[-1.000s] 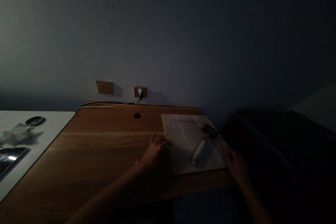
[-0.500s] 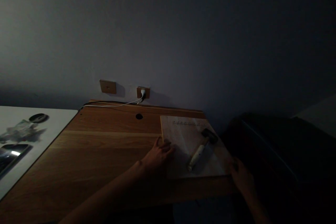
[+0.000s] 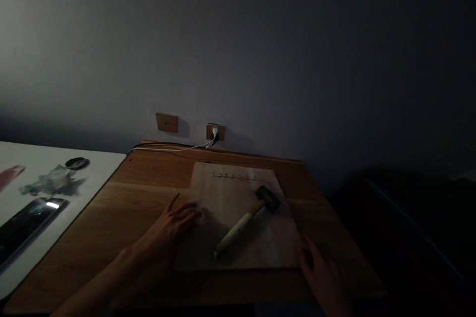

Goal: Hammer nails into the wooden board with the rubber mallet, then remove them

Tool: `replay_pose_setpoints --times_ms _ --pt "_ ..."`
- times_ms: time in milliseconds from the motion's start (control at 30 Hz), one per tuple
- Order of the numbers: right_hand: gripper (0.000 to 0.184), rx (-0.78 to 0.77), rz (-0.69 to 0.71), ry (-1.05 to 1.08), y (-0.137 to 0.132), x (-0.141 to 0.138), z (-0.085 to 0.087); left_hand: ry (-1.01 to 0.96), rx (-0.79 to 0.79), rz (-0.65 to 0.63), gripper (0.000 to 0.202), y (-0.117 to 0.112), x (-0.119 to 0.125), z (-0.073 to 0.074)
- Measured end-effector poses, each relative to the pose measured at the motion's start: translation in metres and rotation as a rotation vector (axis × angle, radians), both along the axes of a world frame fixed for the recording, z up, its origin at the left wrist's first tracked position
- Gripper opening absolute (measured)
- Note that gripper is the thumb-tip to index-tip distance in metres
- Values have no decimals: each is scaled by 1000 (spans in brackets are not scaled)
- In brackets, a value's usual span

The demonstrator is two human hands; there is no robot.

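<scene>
Single head-worn view, forward and slightly down over the wooden desk [image 3: 122, 198], close, toward the wall [image 3: 260, 49].

No lettering is legible on anything (the scene is too dim).

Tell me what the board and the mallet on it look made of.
Board: pale wood, matt, faint grain showing. Mallet: dark dull head without glint, probably rubber; pale smooth handle, perhaps wood or plastic, the dim light leaves it open.
</scene>
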State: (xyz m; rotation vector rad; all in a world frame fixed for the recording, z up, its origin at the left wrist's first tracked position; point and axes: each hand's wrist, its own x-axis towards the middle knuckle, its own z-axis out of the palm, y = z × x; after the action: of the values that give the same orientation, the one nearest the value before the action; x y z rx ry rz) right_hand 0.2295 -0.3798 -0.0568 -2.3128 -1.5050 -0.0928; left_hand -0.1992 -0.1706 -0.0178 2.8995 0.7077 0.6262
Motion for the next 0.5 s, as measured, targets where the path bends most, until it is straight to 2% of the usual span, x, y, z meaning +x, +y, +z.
replay_pose_setpoints --times_ms 133,233,333,500 --pt "41 16 69 39 8 -25 -1 -24 -23 65 28 4 -29 4" --pt "41 31 89 79 24 -32 11 -29 -86 81 26 22 -36 14" --pt "43 119 68 109 60 -33 35 -20 -149 114 25 57 -26 34" --pt "36 205 234 200 146 -48 83 -22 -227 213 22 125 21 70"
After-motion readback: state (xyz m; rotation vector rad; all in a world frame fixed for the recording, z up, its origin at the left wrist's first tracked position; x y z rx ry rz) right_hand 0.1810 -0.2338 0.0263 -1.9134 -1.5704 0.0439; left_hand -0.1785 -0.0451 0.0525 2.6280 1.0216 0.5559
